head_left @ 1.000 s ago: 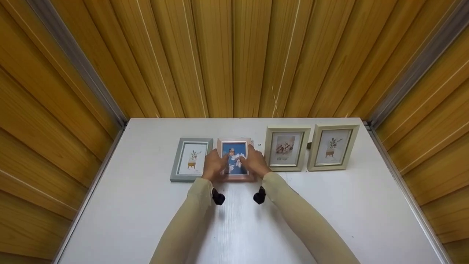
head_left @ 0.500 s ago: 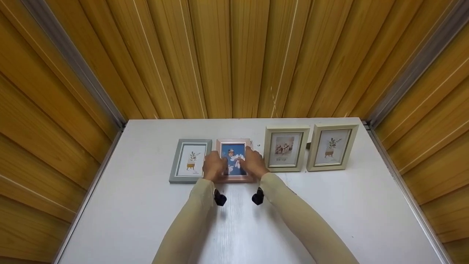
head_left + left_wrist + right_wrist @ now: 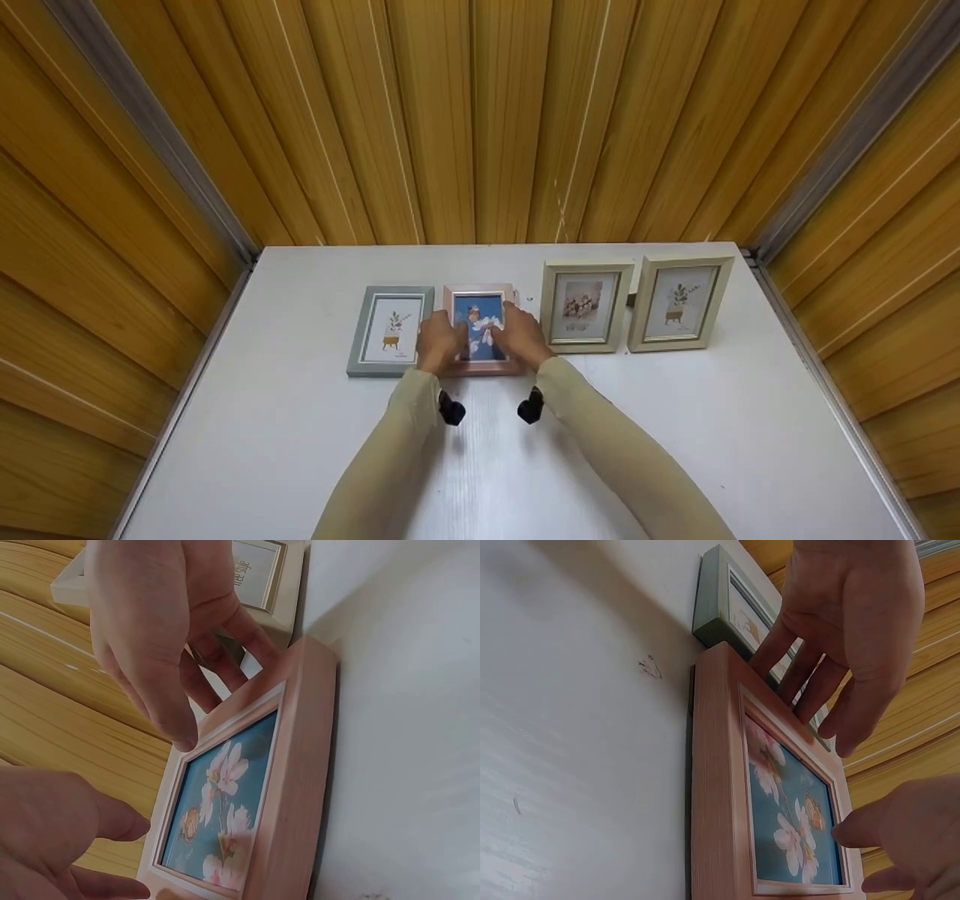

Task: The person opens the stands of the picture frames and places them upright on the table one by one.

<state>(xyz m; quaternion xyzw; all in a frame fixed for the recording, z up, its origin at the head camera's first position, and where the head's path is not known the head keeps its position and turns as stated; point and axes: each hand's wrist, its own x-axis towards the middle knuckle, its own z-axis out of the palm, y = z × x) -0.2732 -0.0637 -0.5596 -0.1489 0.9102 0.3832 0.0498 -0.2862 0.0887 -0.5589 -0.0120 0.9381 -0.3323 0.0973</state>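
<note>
All four frames show only in the head view. Next to the pink photo frame (image 3: 480,346) there is a gray-green photo frame (image 3: 391,330) on its left, then an inner beige photo frame (image 3: 585,307) and an outer beige photo frame (image 3: 679,304) on its right. The wrist views show better how the fingers sit. The right hand (image 3: 523,337) has its nearly straight fingers along the pink photo frame's right side. The left hand (image 3: 441,341) does the same on its left side. Both thumbs are spread wide from the fingers, over its front. I can't tell how hard they press.

So the pink photo frame is right between the two hands, on the white tabletop (image 3: 262,457). To its left, the gray-green photo frame is just beside it. To its right, the gap to the inner beige photo frame is bigger. Behind it, a strip of tabletop meets the wood-look wall (image 3: 480,120). In front of it, the tabletop runs on between the arms.
</note>
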